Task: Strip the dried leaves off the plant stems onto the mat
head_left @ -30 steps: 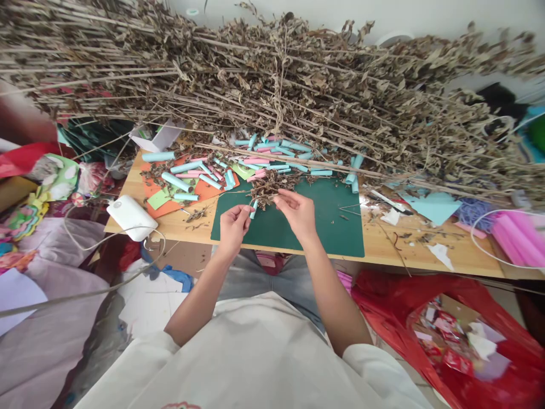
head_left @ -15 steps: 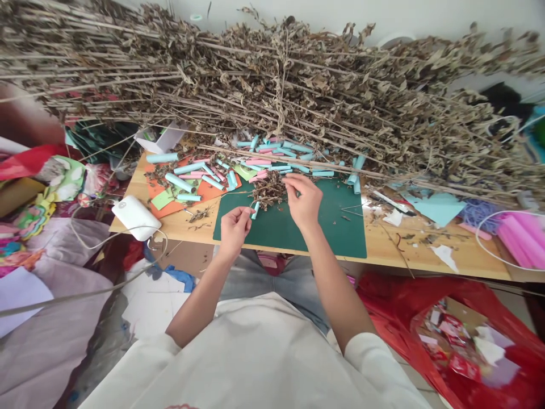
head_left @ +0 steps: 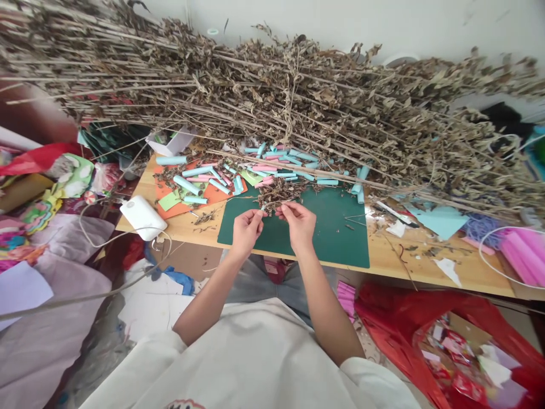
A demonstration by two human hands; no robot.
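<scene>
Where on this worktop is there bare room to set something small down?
Mostly on the green mat, from the right hand to the mat's right edge, apart from thin bits of stem; a narrow strip also shows left of the left hand. Behind the hands it is crowded: paper tubes, dried leaves and long stalks.

You wear a loose off-white top, its plain cloth falling in soft, shallow folds across the front. Its left sleeve and right sleeve are wide, roughly elbow-length and of the same pale fabric. At the near edge, left of the middle, your top carries a print with a curvy reddish outline and dark marks inside, only partly in view. Farther off, your trousers are a faded grey-blue, like worn denim. Your left hand and right hand are bare.
</scene>
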